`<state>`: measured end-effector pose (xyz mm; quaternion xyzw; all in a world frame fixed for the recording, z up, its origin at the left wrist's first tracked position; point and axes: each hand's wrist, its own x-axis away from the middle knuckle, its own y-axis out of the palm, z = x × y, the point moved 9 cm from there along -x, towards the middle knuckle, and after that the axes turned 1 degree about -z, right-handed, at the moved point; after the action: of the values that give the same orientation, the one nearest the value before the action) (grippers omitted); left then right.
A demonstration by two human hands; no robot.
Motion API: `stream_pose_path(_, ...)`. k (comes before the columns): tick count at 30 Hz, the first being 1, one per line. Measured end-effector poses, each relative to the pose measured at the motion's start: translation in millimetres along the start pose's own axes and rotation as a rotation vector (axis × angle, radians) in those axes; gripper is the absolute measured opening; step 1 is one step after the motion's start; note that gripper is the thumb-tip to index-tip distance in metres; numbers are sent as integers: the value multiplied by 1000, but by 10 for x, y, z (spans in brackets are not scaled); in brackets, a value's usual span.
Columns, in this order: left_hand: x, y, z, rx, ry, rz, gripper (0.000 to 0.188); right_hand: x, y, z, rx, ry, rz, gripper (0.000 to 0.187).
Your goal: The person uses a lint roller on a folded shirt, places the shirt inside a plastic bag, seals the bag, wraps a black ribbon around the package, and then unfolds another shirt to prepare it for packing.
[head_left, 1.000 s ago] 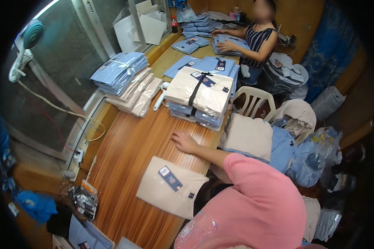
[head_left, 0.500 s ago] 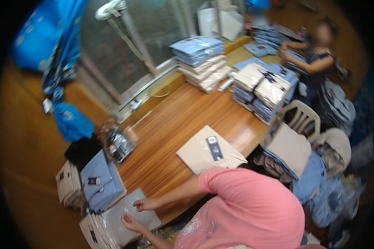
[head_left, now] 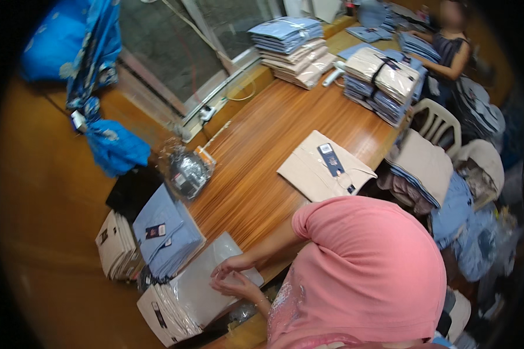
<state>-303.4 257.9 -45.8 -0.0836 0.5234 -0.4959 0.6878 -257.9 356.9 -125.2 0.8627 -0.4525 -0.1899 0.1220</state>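
Observation:
My two hands meet over clear plastic bags (head_left: 198, 291) lying flat at the near left table corner. My right hand (head_left: 232, 266), the upper one, reaches across with its fingers extended toward my left fingertips. Just below it, my left hand (head_left: 239, 285) has its thumb and fingers apart. I see nothing held in either hand, though their fingertips overlap. Beside the bags, a stack of beige folded garments in plastic (head_left: 166, 317) fans out. A stack of light blue folded garments (head_left: 169, 232) with a dark tag stands just beyond.
A tagged beige folded garment (head_left: 326, 166) lies mid-table. Farther off are a blue and beige packed stack (head_left: 291, 52) and a strapped bundle (head_left: 378, 81). A crumpled plastic bag of dark items (head_left: 189, 174) sits by the window. Another person (head_left: 448, 55) handles blue garments near a white chair (head_left: 439, 122).
My hands, apart with bent fingers before, have come together over the plastic bags. The whole view has shifted, so the table and stacks appear farther right.

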Motion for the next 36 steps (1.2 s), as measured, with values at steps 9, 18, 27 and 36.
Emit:
stream_pose_path(9,30,-19,32,-15,-30,-44,63,414,190,-276,1579,-100,124,16)
stream_pose_path(18,-135,-166,236,49,-44,-62,48,228,305,-487,1302,-13,-38,16)
stream_pose_path(27,-20,217,-422,-156,-177,-353,82,131,142,-721,1171,-65,-47,8)
stream_pose_path(36,-72,182,-296,-263,-117,-324,83,67,99,-1092,1333,-120,-350,14)
